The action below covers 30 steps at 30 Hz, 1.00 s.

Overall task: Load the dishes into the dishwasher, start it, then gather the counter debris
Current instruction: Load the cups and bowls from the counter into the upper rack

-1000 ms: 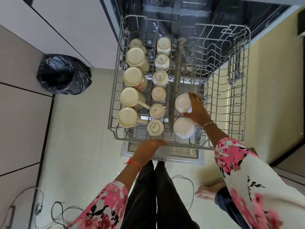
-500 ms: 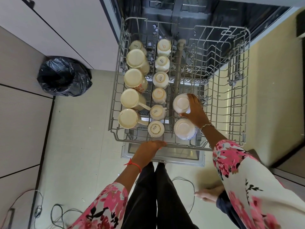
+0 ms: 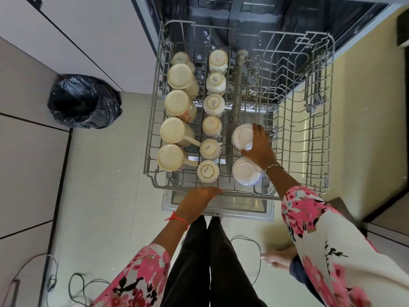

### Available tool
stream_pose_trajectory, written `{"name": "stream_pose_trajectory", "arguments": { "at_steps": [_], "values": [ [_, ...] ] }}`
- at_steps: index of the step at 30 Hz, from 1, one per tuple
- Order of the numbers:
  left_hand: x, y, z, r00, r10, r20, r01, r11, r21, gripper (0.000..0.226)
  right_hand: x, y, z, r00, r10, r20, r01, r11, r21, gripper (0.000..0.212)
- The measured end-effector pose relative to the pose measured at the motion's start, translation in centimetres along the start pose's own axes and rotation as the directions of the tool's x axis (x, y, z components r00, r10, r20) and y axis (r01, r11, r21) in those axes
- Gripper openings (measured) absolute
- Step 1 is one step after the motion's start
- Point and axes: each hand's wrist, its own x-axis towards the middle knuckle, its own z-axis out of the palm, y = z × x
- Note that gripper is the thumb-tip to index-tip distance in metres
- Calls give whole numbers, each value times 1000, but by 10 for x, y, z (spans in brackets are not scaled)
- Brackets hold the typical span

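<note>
Frame centre: my right hand (image 3: 259,148) grips the upturned cup (image 3: 241,136) lying left of its palm; left hand (image 3: 199,196) rests flat on the rack (image 3: 247,192).

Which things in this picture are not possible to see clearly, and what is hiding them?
- Head view: right side of the upturned bowl, covered by the right hand.
- Head view: insides of the mugs, all upside down in the rack.
- Head view: dishwasher interior, dark and cut off by the top edge.
- Head view: counter and debris, outside the frame.
</note>
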Motion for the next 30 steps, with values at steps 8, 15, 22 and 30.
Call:
{"name": "stream_pose_trajectory", "arguments": {
  "at_steps": [8,15,22,30],
  "values": [
    [-3,3,-6,996,10,85,-15,998,59,46,-14,-6,-24,1000,0,17,0,1000,-22,104],
    [-23,20,-62,999,-20,-47,27,988,152,36,-54,-54,-59,955,-185,230,233,951,-204,74],
    [-58,8,-135,925,-120,-359,142,989,34,32,-70,-130,-79,888,-263,377,364,904,-224,57],
    [-94,-50,-248,804,-124,-581,218,971,94,28,-39,-270,-89,850,-472,235,516,837,-183,36]
  ]
}}
